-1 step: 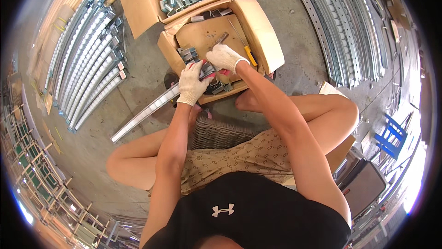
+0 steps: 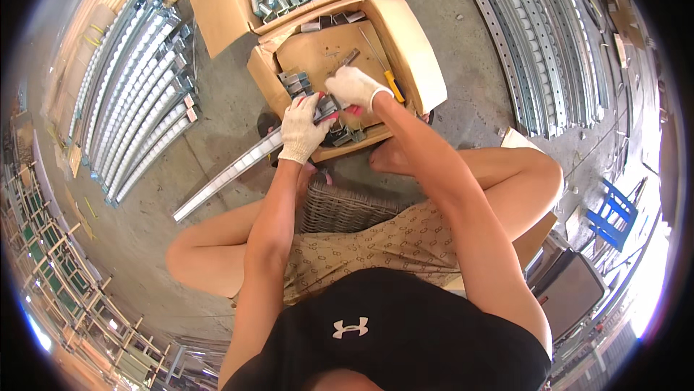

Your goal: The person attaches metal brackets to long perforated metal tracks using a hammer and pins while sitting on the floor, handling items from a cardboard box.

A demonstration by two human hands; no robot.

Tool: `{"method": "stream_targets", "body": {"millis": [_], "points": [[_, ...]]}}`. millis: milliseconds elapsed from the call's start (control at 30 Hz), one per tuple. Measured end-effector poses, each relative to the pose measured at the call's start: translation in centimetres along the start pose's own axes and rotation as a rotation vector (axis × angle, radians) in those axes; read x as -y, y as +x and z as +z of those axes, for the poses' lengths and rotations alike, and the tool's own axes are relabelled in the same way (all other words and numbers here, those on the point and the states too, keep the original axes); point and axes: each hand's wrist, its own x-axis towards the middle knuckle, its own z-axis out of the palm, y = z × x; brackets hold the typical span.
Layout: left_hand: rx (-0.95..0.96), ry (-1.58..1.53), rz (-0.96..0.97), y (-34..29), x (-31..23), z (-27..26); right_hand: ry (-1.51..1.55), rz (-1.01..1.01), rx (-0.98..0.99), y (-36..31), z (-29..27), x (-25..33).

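Observation:
Both hands wear white gloves and meet over an open cardboard box [image 2: 416, 51] on the floor in front of me. My left hand [image 2: 302, 129] grips a small grey metal bracket [image 2: 329, 108] from the left. My right hand [image 2: 354, 87] closes on the same bracket from above and to the right. A few more brackets [image 2: 295, 82] lie inside the box to the left of my hands, and others [image 2: 348, 134] lie near its front edge. A yellow-handled screwdriver [image 2: 392, 86] rests in the box just right of my right hand.
A second box [image 2: 217, 1] behind holds several metal brackets. A long roller rail [image 2: 224, 174] lies on the concrete under my left hand. Roller tracks [image 2: 137, 95] are stacked at left and perforated steel rails [image 2: 535, 51] at right. I sit on a wicker seat [image 2: 340, 207].

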Motion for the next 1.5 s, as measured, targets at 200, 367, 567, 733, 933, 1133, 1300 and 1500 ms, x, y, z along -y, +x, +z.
{"method": "stream_targets", "body": {"millis": [200, 367, 567, 733, 933, 1133, 1300, 1500], "points": [[-0.038, -0.002, 0.017, -0.2, 0.3, 0.4, 0.355, 0.144, -0.114, 0.6, 2.8, -1.8], [-0.026, -0.005, 0.018, -0.6, 0.8, 0.4, -0.089, -0.035, -0.194, -0.2, 3.4, -1.0], [0.063, 0.171, -0.022, 0.8, -1.0, -0.3, 0.033, 0.095, -0.212, 0.0, 2.6, -0.1], [0.107, 0.237, -0.054, 1.2, -1.2, 0.4, 0.094, 0.325, -0.267, -1.4, -1.2, 2.0], [0.007, 0.26, 0.014, 1.0, -0.8, 1.0, 0.024, 0.833, -0.092, -7.7, 0.9, 0.9], [0.051, 0.218, -0.008, 1.3, -1.1, 0.9, 0.655, 0.917, -0.434, -10.9, 1.6, 1.9], [0.054, 0.239, -0.037, 1.1, -0.5, 1.2, 0.834, 0.722, -0.791, -17.1, -5.5, 12.5], [0.068, 0.197, -0.025, 0.5, -0.3, 1.5, 0.687, 0.743, -0.629, -18.1, -0.2, 11.8]]}}
